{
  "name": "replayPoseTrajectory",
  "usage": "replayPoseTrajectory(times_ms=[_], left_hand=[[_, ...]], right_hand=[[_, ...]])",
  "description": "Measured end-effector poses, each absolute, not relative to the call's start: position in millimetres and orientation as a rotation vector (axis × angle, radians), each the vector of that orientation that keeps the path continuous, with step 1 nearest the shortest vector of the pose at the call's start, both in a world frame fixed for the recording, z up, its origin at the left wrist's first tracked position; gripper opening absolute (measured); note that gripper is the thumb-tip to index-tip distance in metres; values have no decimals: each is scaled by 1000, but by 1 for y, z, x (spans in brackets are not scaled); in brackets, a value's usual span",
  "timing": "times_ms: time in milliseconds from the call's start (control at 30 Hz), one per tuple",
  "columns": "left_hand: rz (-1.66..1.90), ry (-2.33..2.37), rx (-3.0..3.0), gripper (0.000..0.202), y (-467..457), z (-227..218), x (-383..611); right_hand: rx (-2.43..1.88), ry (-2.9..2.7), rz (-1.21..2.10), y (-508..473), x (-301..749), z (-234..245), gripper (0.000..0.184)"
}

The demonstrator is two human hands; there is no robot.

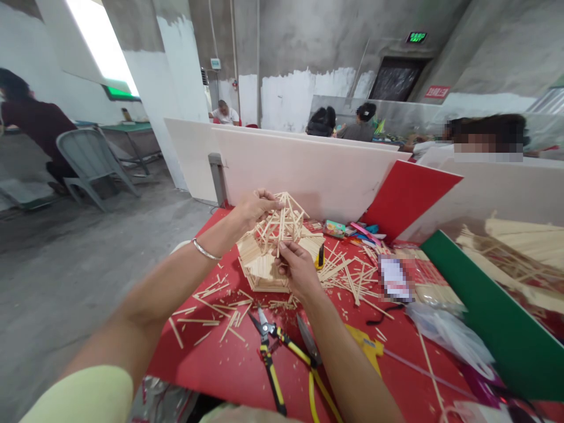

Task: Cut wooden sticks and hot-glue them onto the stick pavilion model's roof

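A small wooden stick model (300,220) with a peaked frame of thin sticks rises from a flat, many-sided stick base (264,271). My left hand (257,207) is closed in a pinch at the upper end of a wooden stick (281,226) beside the peak. Lower down, my right hand (298,267) pinches the same stick near its bottom end, over the base. Whether the stick touches the frame I cannot tell. Pruning shears (269,346) with yellow-black handles lie on the table below the hands, jaws apart. A dark-bladed cutting tool (309,341) lies next to my right forearm.
Loose sticks (352,276) and offcuts litter the red table (211,346). A yellow glue gun (365,346), a plastic bag (449,338) and a green board (493,317) are at right. White partitions (282,158) stand behind; several people sit beyond.
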State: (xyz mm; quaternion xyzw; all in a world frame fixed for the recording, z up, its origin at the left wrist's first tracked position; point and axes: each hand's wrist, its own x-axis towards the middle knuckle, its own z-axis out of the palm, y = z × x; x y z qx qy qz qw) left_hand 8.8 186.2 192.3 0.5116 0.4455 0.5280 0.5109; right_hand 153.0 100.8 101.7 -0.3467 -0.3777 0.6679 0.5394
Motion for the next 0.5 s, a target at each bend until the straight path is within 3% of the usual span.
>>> replayPoseTrajectory(times_ms=[500], left_hand=[[1261,1071,1204,41,184,194,10]], right_hand=[[-795,-804,1688,102,153,103,43]])
